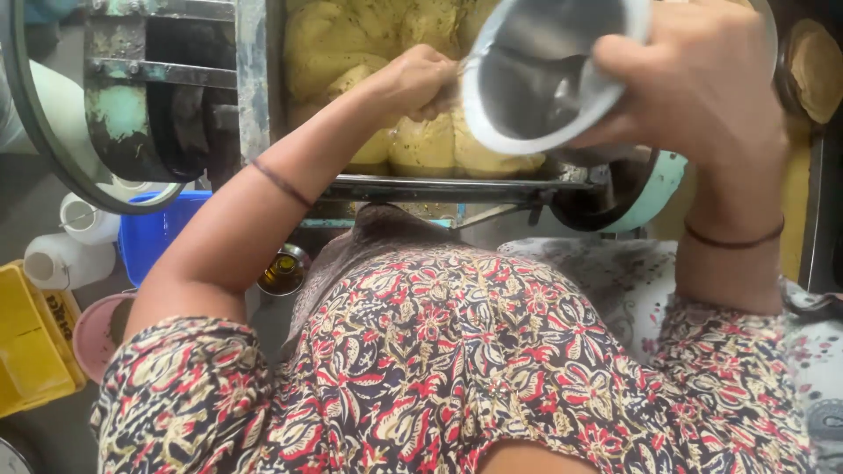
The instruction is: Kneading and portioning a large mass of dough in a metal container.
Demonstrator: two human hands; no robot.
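Note:
My right hand grips a round steel bowl, tilted so its inside faces me. It is held above the yellow dough lying in a mixing machine's trough. My left hand is closed at the bowl's left rim, just over the dough; what its fingers hold is hidden. A thin dark band circles each of my arms. My floral-print clothing fills the lower half of the view.
The machine's metal frame and a large belt wheel stand at upper left. On the floor at left are a blue bin, white plastic jugs, a yellow crate, a pink tub and a small bottle.

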